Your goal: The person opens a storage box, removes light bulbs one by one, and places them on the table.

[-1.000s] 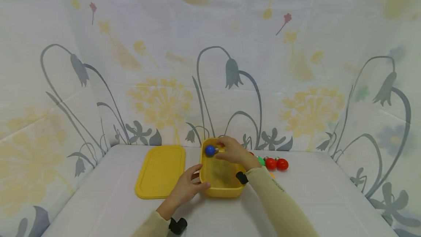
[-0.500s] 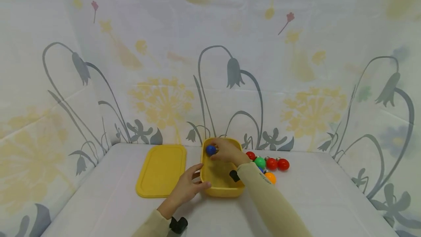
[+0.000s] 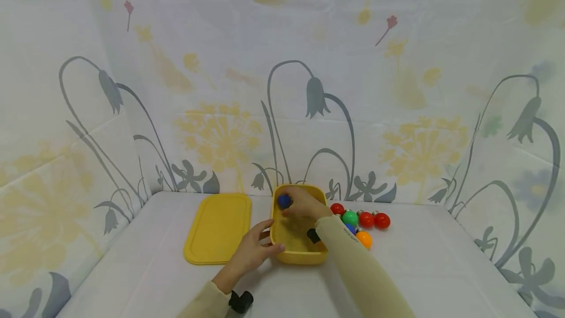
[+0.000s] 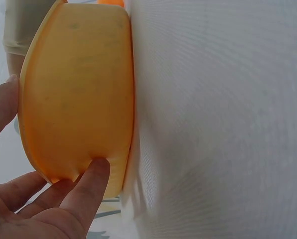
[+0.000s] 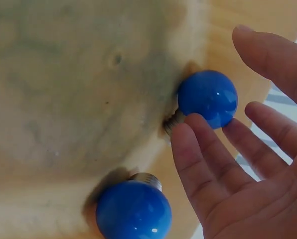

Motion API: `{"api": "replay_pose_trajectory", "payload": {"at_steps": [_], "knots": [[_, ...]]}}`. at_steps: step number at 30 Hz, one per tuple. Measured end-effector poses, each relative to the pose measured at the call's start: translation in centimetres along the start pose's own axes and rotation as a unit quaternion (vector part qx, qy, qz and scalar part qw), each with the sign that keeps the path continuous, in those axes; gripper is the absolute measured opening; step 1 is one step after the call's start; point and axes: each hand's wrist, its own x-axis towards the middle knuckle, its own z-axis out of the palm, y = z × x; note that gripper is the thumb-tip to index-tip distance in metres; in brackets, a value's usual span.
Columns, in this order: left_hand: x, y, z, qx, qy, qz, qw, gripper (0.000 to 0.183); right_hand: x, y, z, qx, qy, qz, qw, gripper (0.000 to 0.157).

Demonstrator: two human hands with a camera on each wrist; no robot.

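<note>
In the head view, a yellow plastic box point(image 3: 304, 258) stands in mid-table, with my right hand point(image 3: 305, 205) reaching into its far end. The right wrist view shows a blue light bulb point(image 5: 208, 97) lying by the wall, close to the fingers. The thumb is spread away from it; whether a fingertip touches the bulb I cannot tell. A second blue light bulb point(image 5: 133, 209) lies in the box at that view's bottom. My left hand point(image 3: 251, 249) rests against the box's near left corner. In the left wrist view its fingers point(image 4: 91, 191) press the outer wall.
Left of the box lies a flat yellow lid point(image 3: 218, 229). To its right sits a group of bulbs: several red ones point(image 3: 366, 219), a green one point(image 3: 350, 218), an orange one point(image 3: 364, 239) and a partly covered blue one point(image 3: 350, 228). A patterned cloth point(image 3: 397, 87) hangs behind.
My right hand has moved left and lowered the blue bulb it pinched into the far end of the box, and its fingers have spread. The left hand has stayed at the corner.
</note>
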Motion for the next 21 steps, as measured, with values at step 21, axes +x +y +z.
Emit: {"api": "replay_pose_trajectory", "payload": {"at_steps": [21], "knots": [[-0.04, 0.02, -0.04, 0.005, -0.001, 0.001, 1.0000, 0.079, 0.12, -0.43, 0.33, -0.040, -0.043, -0.030, 0.998, 0.034]]}}
